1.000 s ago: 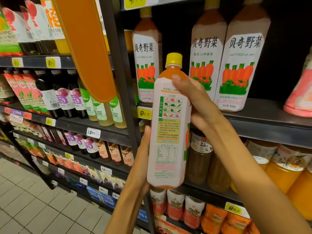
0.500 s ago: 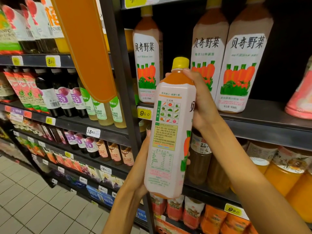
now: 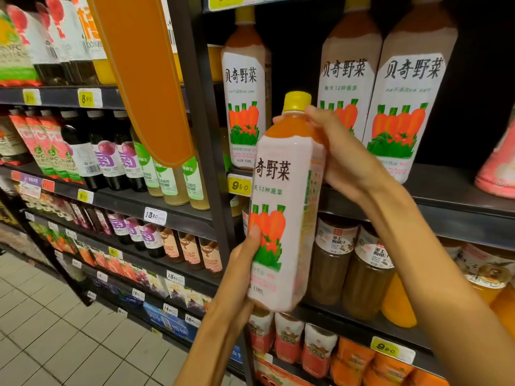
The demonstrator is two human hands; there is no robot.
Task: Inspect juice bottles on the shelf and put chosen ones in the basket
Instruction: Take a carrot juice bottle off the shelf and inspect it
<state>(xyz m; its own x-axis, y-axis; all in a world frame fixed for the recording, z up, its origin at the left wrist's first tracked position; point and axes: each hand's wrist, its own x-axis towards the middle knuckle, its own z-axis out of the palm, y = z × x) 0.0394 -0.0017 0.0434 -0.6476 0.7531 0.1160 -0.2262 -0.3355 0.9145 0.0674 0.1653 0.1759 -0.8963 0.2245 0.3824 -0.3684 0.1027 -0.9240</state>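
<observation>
A dark upright post (image 3: 206,151) of the shelving stands near the middle and serves as the mark for everything else. Far left of the post, the top-row bottles (image 3: 41,37) are cut off by the upper edge, their labels too blurred to read, and a hanging orange sign (image 3: 145,79) covers part of that row and of the pale green-labelled bottles (image 3: 167,176) below it. Low and left of the post lies a floor of pale square tiles (image 3: 55,330), with the lowest shelf rows dim and hard to make out. Just right of the post, the left hand (image 3: 245,271) comes up from below and grasps the lower part of the juice bottle (image 3: 281,207); only its thumb shows on the label, the fingers hidden behind. The bottle is held in the air, nearly upright, in front of the shelf (image 3: 446,201), its yellow cap (image 3: 296,101) on and its carrot label facing the camera, the first character cut off at the bottle's edge. Further right, the right hand (image 3: 342,151) grips the bottle's shoulder just under the cap, its fingertips out of sight behind the bottle. Behind stand matching carrot bottles (image 3: 412,107), tops cropped, and brown jars (image 3: 331,263) on the shelf below. No basket is in view.
</observation>
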